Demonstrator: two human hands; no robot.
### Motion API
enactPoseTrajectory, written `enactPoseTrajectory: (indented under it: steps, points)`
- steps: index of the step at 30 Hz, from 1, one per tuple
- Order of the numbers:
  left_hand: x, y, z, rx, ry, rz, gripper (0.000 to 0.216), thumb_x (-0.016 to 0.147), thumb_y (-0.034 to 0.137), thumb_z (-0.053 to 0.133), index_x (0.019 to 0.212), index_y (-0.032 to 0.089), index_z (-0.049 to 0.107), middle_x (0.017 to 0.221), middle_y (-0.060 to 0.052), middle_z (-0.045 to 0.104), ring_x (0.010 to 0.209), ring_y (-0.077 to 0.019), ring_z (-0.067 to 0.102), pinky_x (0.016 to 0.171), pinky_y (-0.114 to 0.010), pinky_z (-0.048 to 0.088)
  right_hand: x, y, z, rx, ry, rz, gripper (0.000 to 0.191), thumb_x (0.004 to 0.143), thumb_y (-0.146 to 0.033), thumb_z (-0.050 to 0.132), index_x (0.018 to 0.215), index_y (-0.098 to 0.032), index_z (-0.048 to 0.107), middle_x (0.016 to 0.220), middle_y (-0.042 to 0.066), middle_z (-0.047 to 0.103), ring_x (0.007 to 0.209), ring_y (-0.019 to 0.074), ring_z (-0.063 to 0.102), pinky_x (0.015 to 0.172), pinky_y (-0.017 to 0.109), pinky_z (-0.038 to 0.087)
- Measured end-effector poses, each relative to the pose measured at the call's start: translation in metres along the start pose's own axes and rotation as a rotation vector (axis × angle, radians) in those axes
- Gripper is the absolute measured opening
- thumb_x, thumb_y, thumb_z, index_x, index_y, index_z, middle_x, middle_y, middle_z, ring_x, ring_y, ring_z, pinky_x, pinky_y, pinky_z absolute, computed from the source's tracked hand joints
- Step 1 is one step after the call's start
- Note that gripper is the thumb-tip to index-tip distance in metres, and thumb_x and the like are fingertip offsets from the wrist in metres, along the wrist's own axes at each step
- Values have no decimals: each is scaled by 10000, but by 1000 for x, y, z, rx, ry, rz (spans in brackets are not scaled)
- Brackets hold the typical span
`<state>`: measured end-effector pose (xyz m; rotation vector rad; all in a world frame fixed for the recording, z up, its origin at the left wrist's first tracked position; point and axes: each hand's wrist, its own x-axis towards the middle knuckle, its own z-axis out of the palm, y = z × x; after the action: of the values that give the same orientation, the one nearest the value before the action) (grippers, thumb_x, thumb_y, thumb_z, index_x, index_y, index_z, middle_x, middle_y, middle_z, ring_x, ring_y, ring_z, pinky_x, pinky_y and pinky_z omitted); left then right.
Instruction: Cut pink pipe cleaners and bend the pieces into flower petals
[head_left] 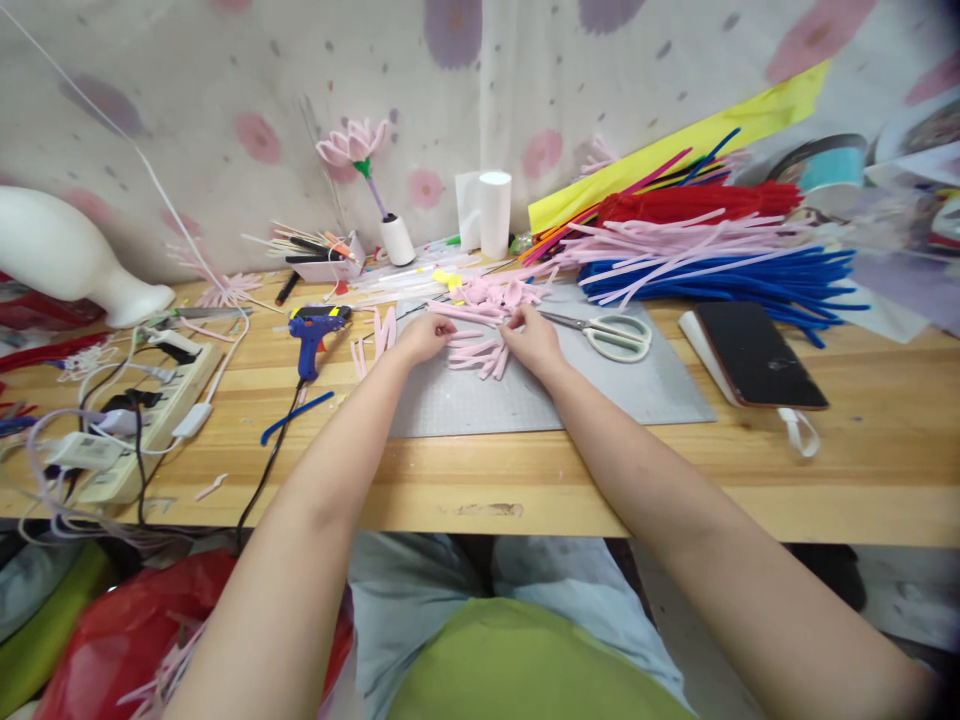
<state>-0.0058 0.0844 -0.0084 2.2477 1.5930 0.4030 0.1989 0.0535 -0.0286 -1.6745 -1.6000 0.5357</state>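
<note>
Short pink pipe cleaner pieces (pixel 480 357) lie in a loose row on the grey cutting mat (pixel 622 398). At their left end is my left hand (pixel 429 338), its fingers closed in a pinch by the tip of one piece. My right hand (pixel 532 338) pinches at the right end of the same pieces; its fingertips partly hide what they grip. Just behind both hands sits a heap of looped pink pipe cleaner shapes (pixel 499 292). Scissors (pixel 616 337) with pale handles rest right of my right hand, their blades pointing toward it.
A blue glue gun (pixel 315 335) stands left of the mat, near a power strip (pixel 154 425) with tangled cables. Blue pipe cleaners (pixel 720 285) and red bundles (pixel 697 203) fill the back right. A phone (pixel 757 355) lies at right. Behind stands a pink flower (pixel 356 148).
</note>
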Motion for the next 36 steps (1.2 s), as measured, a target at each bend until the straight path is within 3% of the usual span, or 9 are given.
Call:
enactPoseTrajectory:
  steps: [5, 10, 16, 19, 21, 26, 31, 34, 36]
  points:
    - [-1, 1, -9, -167, -137, 0, 276, 694, 162, 554, 924, 150, 706, 827, -47, 694, 709, -145, 588, 718, -263, 451, 4, 3, -3, -62, 30, -88, 179, 763, -216, 514, 884, -178, 641, 967, 85, 637, 858, 208, 556, 761, 322, 421]
    - [-3, 3, -7, -225, 136, -70, 295, 774, 219, 503, 996, 122, 671, 1010, -97, 671, 885, -168, 595, 832, -288, 438, 17, -4, 3, -241, -45, -167, 265, 795, -182, 480, 963, -159, 684, 993, 129, 646, 977, 265, 535, 850, 377, 400]
    - [-38, 57, 25, -18, 90, -34, 690, 651, 626, 602, 1128, 128, 578, 1164, -172, 575, 1108, -298, 504, 946, -395, 368, 36, -16, 12, -399, -163, -161, 239, 753, -130, 521, 916, -139, 695, 1016, 163, 657, 986, 289, 562, 816, 382, 427]
    - [-49, 85, 43, 140, 135, -25, 813, 621, 689, 582, 1214, 137, 508, 1220, -184, 524, 1188, -335, 422, 1007, -461, 285, 47, -14, 9, -338, -221, -86, 195, 724, -186, 592, 888, -178, 696, 968, 93, 686, 933, 244, 600, 790, 337, 445]
    - [-48, 93, 50, 201, 146, -29, 747, 685, 620, 574, 1251, 140, 480, 1225, -180, 519, 1180, -328, 428, 1004, -467, 283, 52, -10, 3, -289, -225, -70, 180, 711, -215, 625, 874, -186, 695, 937, 65, 694, 911, 218, 611, 792, 316, 446]
    - [-37, 67, 43, 234, 71, 147, 345, 849, 228, 425, 1152, 203, 588, 1165, -107, 587, 1105, -232, 515, 961, -376, 362, 56, 2, -16, 1, -214, -86, 82, 700, -185, 639, 772, -147, 650, 751, 48, 681, 723, 155, 619, 701, 270, 461]
    - [-41, 20, 25, 187, 75, 298, 401, 842, 146, 384, 1187, 206, 578, 1267, -92, 556, 1176, -194, 487, 1009, -367, 352, 48, 18, -34, 339, -179, 2, 109, 707, -222, 640, 730, -152, 560, 683, 41, 655, 554, 107, 573, 557, 231, 439]
    - [-48, 13, 12, 160, 66, 262, 410, 759, 127, 460, 1135, 197, 608, 1230, -72, 586, 1162, -199, 506, 1040, -387, 324, 42, 27, -38, 395, -164, -3, 134, 692, -231, 652, 721, -156, 546, 690, 37, 644, 554, 101, 558, 548, 230, 424]
    - [-50, 19, 4, 104, 153, 173, 379, 716, 133, 504, 1070, 181, 628, 1163, -72, 617, 1131, -209, 526, 1037, -390, 332, 38, 30, -38, 376, -168, -49, 134, 670, -236, 662, 700, -156, 558, 670, 26, 622, 572, 108, 546, 554, 237, 416]
